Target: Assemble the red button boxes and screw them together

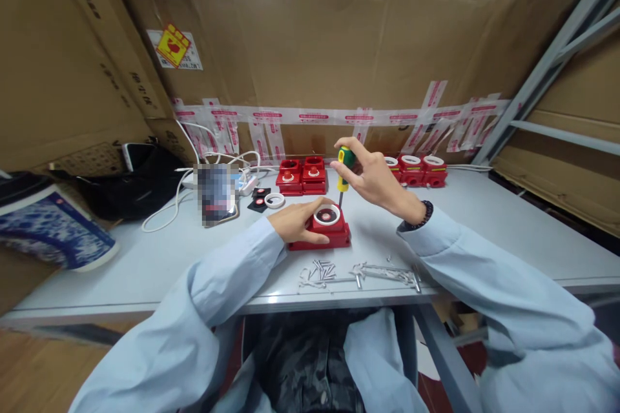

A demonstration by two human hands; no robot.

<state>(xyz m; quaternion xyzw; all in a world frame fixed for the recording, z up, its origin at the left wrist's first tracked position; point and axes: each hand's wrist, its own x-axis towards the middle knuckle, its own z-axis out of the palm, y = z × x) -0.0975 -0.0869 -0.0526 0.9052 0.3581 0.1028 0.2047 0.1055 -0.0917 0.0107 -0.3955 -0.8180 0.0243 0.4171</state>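
Note:
My left hand [296, 222] grips a red box-shaped unit [334, 239] from its left side, thumb along the front and fingers behind. A white ring [326, 214] with a dark disc inside sits on top of the unit. In my right hand [375, 177] is a screwdriver [343, 171] with a green and yellow handle. It stands nearly upright, its shaft reaching down to the unit's back right corner. The tip is too small to make out. Several loose screws [323, 270] lie on the table in front of the unit.
Behind are two red units [301, 177] and, to the right, several more [422, 171] with white rings. A loose white ring [274, 201], black pieces [260, 199], a phone [216, 197] and white cables [169, 210] lie left. Thin metal parts [387, 273] lie near the table's front edge [290, 303].

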